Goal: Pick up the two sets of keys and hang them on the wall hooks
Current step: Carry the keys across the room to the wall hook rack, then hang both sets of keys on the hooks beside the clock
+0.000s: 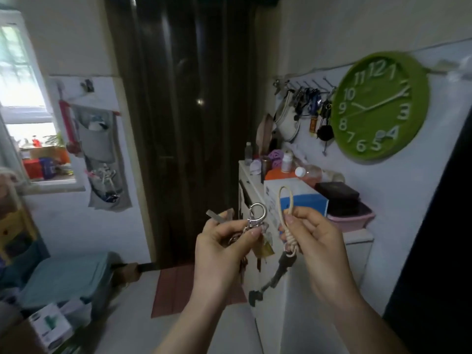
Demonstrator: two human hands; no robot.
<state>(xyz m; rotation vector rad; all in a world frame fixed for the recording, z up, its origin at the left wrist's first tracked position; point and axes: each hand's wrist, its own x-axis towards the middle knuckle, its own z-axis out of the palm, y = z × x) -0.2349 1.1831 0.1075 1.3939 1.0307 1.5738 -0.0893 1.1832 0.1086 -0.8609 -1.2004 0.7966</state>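
Observation:
My left hand (222,247) grips a bunch of keys by its silver ring clasp (257,216), with a brass padlock and several keys hanging under the fingers. In my right hand (315,241) I pinch a cream cord loop (284,204) whose knotted strap carries dark keys (277,273) dangling below. Both hands are raised side by side in front of a white cabinet. A row of wall hooks (306,84) sits higher up on the right wall, left of a green clock; several key bunches and a bag hang from it.
The green wall clock (380,106) hangs right of the hooks. A white cabinet (357,241) below carries bottles, a blue-white box (304,198) and a pink tub. A dark door (186,123) stands ahead, a cloth organiser (102,159) hangs on the left wall, and boxes lie lower left.

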